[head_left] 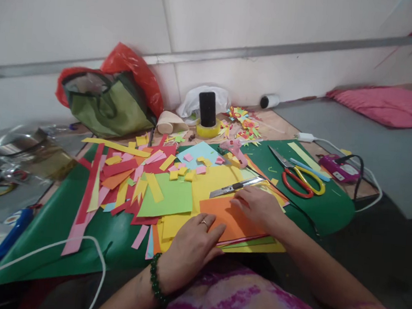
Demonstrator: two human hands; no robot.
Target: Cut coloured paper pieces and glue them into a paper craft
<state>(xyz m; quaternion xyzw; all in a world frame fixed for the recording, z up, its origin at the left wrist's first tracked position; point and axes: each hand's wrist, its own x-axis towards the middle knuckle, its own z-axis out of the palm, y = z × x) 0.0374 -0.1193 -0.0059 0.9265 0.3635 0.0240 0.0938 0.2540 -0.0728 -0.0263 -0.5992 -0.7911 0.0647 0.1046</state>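
My left hand (192,247), with a ring and a dark bead bracelet, lies flat with fingers stretched out on the near left edge of an orange paper sheet (236,224). My right hand (257,207) rests on the sheet's far right part, fingers curled loosely onto the paper; I cannot make out a grip. A utility knife (235,187) lies just beyond its fingertips, apart from them. The orange sheet tops a stack of yellow and green sheets (255,247) on a green mat (69,238).
Paper scraps and strips (127,181) litter the mat's left half. Red-and-yellow scissors (303,180), a pink glue gun (237,151), a phone propped in a tape roll (207,114), a green bag (105,102), white cables (75,246) and a purple device (338,168) surround the work area.
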